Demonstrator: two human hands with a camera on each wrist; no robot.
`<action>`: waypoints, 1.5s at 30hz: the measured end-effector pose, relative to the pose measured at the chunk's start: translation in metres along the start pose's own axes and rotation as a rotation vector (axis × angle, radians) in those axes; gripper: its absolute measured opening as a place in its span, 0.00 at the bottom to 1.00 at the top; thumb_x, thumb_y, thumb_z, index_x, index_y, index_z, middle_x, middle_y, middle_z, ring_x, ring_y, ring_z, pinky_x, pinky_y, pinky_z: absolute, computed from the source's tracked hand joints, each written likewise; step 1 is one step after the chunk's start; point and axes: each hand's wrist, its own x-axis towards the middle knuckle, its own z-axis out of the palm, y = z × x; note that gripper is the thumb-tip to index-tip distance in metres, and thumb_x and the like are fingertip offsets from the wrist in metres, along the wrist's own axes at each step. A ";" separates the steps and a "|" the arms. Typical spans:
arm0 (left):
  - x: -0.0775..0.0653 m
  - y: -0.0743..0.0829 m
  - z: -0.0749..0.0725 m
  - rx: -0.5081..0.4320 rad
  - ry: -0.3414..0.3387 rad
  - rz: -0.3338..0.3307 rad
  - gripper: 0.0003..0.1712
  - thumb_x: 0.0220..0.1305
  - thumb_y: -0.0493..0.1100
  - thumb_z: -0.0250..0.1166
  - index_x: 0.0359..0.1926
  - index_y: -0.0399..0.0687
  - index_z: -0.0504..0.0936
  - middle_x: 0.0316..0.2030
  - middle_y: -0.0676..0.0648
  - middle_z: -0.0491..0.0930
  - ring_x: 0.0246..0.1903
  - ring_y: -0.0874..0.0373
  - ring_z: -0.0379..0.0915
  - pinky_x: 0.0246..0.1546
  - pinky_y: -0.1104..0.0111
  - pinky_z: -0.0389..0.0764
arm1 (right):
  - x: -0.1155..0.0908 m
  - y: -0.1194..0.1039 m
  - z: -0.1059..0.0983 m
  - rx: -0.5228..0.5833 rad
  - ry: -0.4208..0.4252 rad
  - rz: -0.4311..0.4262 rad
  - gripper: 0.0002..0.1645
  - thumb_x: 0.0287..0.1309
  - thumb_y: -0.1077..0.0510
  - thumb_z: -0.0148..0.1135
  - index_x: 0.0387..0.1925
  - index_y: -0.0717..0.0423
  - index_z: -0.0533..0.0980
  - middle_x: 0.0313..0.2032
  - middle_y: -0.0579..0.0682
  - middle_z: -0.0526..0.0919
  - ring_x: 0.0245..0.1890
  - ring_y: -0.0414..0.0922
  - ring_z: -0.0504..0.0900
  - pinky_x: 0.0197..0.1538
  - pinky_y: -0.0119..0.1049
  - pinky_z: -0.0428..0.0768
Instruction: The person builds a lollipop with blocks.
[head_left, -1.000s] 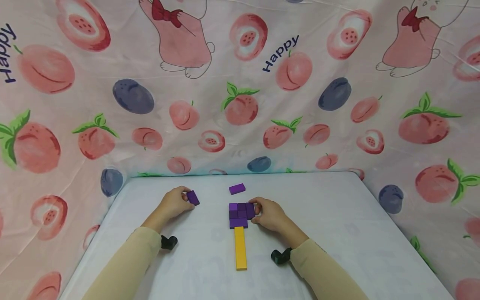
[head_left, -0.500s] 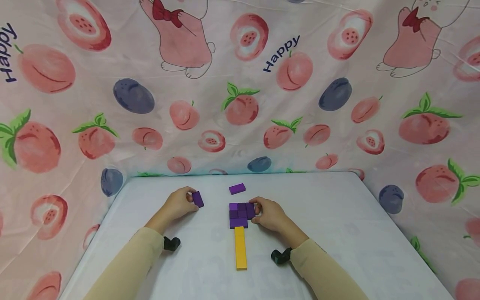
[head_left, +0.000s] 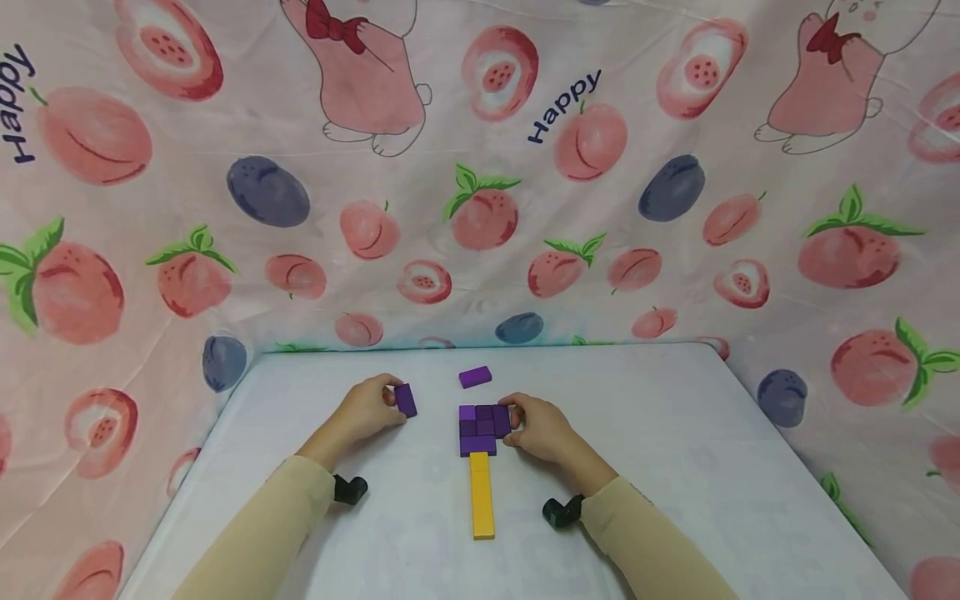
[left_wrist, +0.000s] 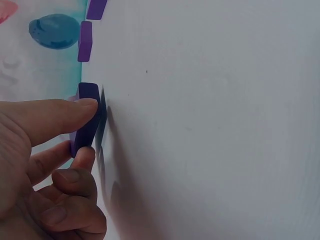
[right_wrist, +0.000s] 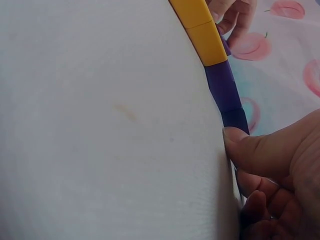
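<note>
My left hand (head_left: 367,410) pinches a purple rectangular block (head_left: 405,401) between thumb and fingertips, left of the flat block arrangement. In the left wrist view the thumb lies across that block's (left_wrist: 89,120) face, and its shadow falls on the table. My right hand (head_left: 542,427) holds the rightmost dark purple block (head_left: 501,422) of the arrangement at its right side, thumb at the near corner. Several purple blocks (head_left: 477,446) sit edge to edge there. Below them a yellow strip of blocks (head_left: 482,500) runs toward me.
One loose purple block (head_left: 476,377) lies behind the arrangement, near the back of the white table (head_left: 637,392). A fruit-print cloth (head_left: 480,167) hangs behind the table. Black wrist cameras (head_left: 562,512) stick out at both cuffs.
My left hand has moved a little to the right with its purple block, closer to the arrangement. The right hand and the laid blocks have stayed put.
</note>
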 end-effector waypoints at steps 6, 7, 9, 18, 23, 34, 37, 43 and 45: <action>-0.001 0.006 0.003 -0.002 -0.009 0.019 0.35 0.55 0.41 0.81 0.64 0.43 0.81 0.43 0.46 0.82 0.43 0.51 0.76 0.52 0.55 0.77 | 0.000 -0.002 -0.001 0.005 -0.002 0.000 0.37 0.52 0.59 0.83 0.64 0.46 0.80 0.32 0.41 0.77 0.39 0.43 0.75 0.48 0.41 0.74; -0.001 0.007 0.004 -0.002 -0.011 0.022 0.35 0.55 0.41 0.81 0.64 0.43 0.81 0.43 0.46 0.82 0.43 0.51 0.76 0.52 0.55 0.77 | 0.000 -0.002 -0.001 0.006 -0.002 0.002 0.37 0.52 0.59 0.83 0.64 0.46 0.80 0.32 0.41 0.77 0.39 0.43 0.75 0.48 0.42 0.74; -0.001 0.008 0.006 0.002 -0.013 0.028 0.35 0.55 0.41 0.81 0.64 0.44 0.81 0.43 0.46 0.82 0.43 0.51 0.76 0.51 0.55 0.77 | 0.000 -0.002 -0.001 0.008 -0.002 0.008 0.37 0.52 0.59 0.83 0.64 0.46 0.80 0.32 0.41 0.77 0.39 0.43 0.75 0.48 0.41 0.74; 0.000 0.016 0.011 -0.004 -0.034 0.047 0.35 0.55 0.41 0.81 0.64 0.46 0.81 0.44 0.47 0.82 0.43 0.52 0.77 0.51 0.55 0.79 | 0.001 0.000 0.001 -0.001 0.000 -0.001 0.37 0.52 0.58 0.84 0.64 0.46 0.80 0.32 0.41 0.76 0.38 0.43 0.75 0.47 0.41 0.73; -0.001 0.020 0.015 -0.005 -0.050 0.051 0.36 0.54 0.40 0.81 0.65 0.47 0.81 0.44 0.47 0.82 0.44 0.52 0.77 0.52 0.55 0.80 | 0.000 0.000 0.000 0.010 -0.003 -0.010 0.37 0.52 0.59 0.83 0.64 0.47 0.80 0.32 0.42 0.76 0.38 0.43 0.75 0.47 0.41 0.74; -0.001 0.027 0.023 -0.001 -0.052 0.075 0.36 0.52 0.39 0.82 0.64 0.47 0.82 0.42 0.48 0.82 0.40 0.54 0.76 0.46 0.60 0.78 | 0.000 0.000 0.000 0.006 0.008 -0.012 0.36 0.53 0.59 0.83 0.64 0.46 0.80 0.32 0.42 0.77 0.38 0.43 0.75 0.47 0.40 0.73; -0.001 0.029 0.025 0.006 -0.057 0.079 0.35 0.53 0.40 0.82 0.64 0.48 0.82 0.42 0.48 0.83 0.41 0.54 0.76 0.47 0.60 0.79 | -0.001 0.000 0.000 0.007 0.007 -0.014 0.36 0.53 0.59 0.83 0.64 0.46 0.80 0.32 0.42 0.77 0.38 0.43 0.75 0.47 0.40 0.74; -0.005 0.036 0.028 0.004 -0.077 0.073 0.34 0.54 0.39 0.81 0.64 0.49 0.82 0.43 0.48 0.83 0.42 0.54 0.76 0.50 0.57 0.81 | -0.002 -0.001 -0.001 0.010 0.010 -0.019 0.36 0.53 0.59 0.83 0.64 0.47 0.80 0.33 0.42 0.77 0.38 0.43 0.75 0.47 0.41 0.74; -0.006 0.038 0.028 -0.003 -0.084 0.068 0.34 0.55 0.39 0.81 0.64 0.49 0.82 0.44 0.47 0.82 0.42 0.54 0.76 0.50 0.57 0.81 | -0.002 -0.001 -0.001 0.009 0.010 -0.020 0.36 0.53 0.59 0.83 0.63 0.47 0.80 0.33 0.42 0.77 0.38 0.43 0.75 0.47 0.41 0.73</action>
